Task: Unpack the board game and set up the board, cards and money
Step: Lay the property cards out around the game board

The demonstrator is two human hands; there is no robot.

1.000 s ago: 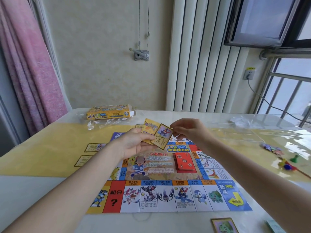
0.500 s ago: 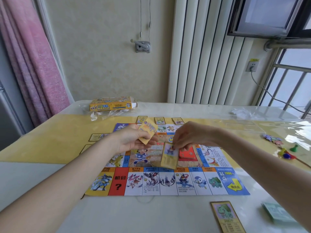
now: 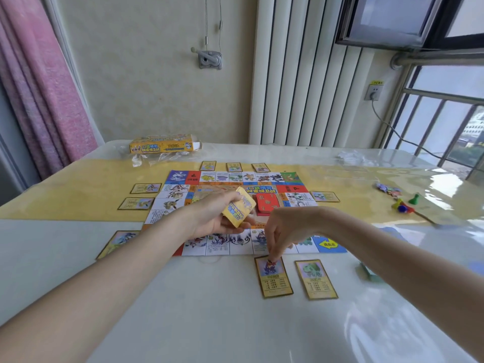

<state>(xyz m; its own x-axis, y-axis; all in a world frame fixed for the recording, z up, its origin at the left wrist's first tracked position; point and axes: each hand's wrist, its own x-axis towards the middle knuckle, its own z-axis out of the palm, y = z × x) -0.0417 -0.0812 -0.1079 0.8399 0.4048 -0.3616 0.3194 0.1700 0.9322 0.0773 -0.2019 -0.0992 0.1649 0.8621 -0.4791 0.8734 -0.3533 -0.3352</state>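
Hiding board (image 3: 237, 176) squares: hands, yellow deck (image 3: 238, 209).

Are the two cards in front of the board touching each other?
Apart. The head view shows a strip of bare white table between the dark-creature card and the green-creature card, below the board.

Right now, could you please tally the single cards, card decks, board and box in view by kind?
Gold-framed single cards: 9
Card decks: 2, yellow deck in left hand, red deck on board
Board: 1
Box: 1
Total: 13
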